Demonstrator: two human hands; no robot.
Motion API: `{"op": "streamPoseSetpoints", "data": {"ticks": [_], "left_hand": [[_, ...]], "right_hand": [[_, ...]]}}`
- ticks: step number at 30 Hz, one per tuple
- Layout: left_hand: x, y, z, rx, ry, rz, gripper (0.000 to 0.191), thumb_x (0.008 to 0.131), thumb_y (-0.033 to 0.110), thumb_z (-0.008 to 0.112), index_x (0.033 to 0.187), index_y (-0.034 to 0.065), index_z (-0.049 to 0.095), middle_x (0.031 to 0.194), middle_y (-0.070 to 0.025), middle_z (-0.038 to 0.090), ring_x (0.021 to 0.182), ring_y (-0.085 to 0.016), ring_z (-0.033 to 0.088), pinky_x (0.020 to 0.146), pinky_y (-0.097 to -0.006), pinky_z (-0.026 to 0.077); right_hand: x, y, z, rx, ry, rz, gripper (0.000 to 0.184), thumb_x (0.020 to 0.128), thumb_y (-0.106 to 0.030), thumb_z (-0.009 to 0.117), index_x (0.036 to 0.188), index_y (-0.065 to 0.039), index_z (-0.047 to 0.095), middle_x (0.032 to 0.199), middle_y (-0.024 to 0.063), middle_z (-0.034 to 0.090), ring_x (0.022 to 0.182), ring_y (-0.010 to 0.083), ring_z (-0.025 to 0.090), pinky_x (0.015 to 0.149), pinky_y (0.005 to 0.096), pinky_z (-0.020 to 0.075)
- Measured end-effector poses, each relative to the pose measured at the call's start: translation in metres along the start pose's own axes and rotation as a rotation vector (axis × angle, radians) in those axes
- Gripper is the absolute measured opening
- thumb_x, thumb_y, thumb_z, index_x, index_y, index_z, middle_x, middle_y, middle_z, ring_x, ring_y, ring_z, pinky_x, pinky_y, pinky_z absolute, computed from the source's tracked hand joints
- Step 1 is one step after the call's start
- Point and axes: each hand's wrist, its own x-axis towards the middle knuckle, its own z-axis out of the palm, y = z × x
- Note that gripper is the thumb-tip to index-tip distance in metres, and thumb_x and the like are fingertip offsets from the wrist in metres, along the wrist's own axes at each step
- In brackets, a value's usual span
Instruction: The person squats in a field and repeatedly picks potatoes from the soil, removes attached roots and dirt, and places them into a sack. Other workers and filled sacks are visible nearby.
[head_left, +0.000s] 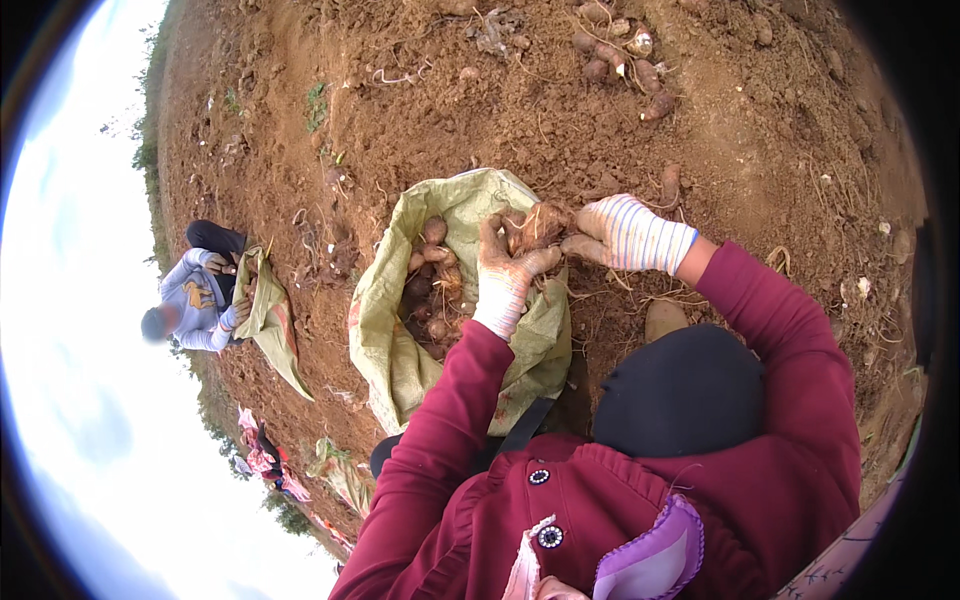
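Observation:
Over the mouth of a pale green woven sack (382, 277), my left hand (510, 274) in a striped, soil-stained glove grips a brown, fibrous root tuber (541, 227). My right hand (632, 234), gloved alike, pinches the tuber's right end, with thin roots hanging nearby. The fingertips of both hands are close together. Inside the sack lie several brown tubers (437, 266), some round and some long, with stringy roots. The sack's rim is folded open, and its lower part is partly hidden by my left sleeve.
More tubers, some with white cut ends, lie on loose brown soil (611, 56) beyond the sack; one lies (670, 184) above my right hand. My bent knee (679, 390) is near. At left a person (199, 300) sits with another sack (268, 315). Farther off are more people and a sack (341, 472).

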Motion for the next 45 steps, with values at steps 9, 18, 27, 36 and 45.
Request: {"op": "streamPoseSetpoints", "data": {"ticks": [9,18,27,36,45], "left_hand": [[0.031,0.001,-0.158,0.412,0.482,0.038,0.076,0.074,0.016,0.084,0.136,0.0015,0.042,0.116,-0.0147,0.066,0.094,-0.024,0.068,0.075,-0.0343,0.058],[-0.036,0.050,-0.243,1.508,0.384,0.556,0.088,0.068,0.014,0.083,0.147,0.0137,0.044,0.131,-0.0208,0.054,0.121,-0.042,0.053,0.105,-0.0461,0.044],[-0.081,0.019,-0.261,0.326,0.621,-0.149,0.070,0.083,0.010,0.077,0.143,-0.0023,0.044,0.134,-0.0149,0.057,0.121,-0.028,0.057,0.107,-0.0393,0.044],[-0.131,0.080,-0.174,-0.057,0.454,-0.115,0.044,0.091,0.021,0.063,0.130,0.0013,0.059,0.114,-0.0103,0.067,0.095,-0.023,0.066,0.086,-0.0351,0.054],[-0.121,0.073,-0.153,-0.201,0.383,-0.130,0.056,0.092,0.026,0.063,0.141,0.0035,0.049,0.133,-0.0115,0.059,0.116,-0.026,0.059,0.101,-0.0399,0.048]], "right_hand": [[-0.057,0.013,0.054,-0.114,-0.130,-0.242,0.036,0.095,-0.038,0.060,0.113,-0.008,0.067,0.118,0.0163,0.063,0.097,0.0362,0.067,0.081,0.0442,0.0543],[-0.042,0.123,-0.007,-0.617,-0.091,0.196,0.048,0.078,-0.006,0.066,0.126,-0.003,0.060,0.121,0.0217,0.060,0.097,0.0364,0.068,0.077,0.0456,0.0567],[-0.036,0.083,-0.033,1.040,0.614,0.139,0.050,0.097,-0.033,0.063,0.123,0.009,0.057,0.126,0.0245,0.064,0.114,0.0271,0.065,0.095,0.0422,0.0527],[0.028,0.127,-0.047,-0.767,0.539,0.413,0.032,0.083,-0.018,0.067,0.113,-0.009,0.067,0.133,0.0127,0.060,0.122,0.0346,0.055,0.101,0.0518,0.0432],[0.018,0.061,-0.042,0.684,0.239,0.244,0.033,0.089,-0.026,0.070,0.109,0.001,0.064,0.121,0.0226,0.064,0.111,0.0286,0.064,0.092,0.0367,0.0530]]}}
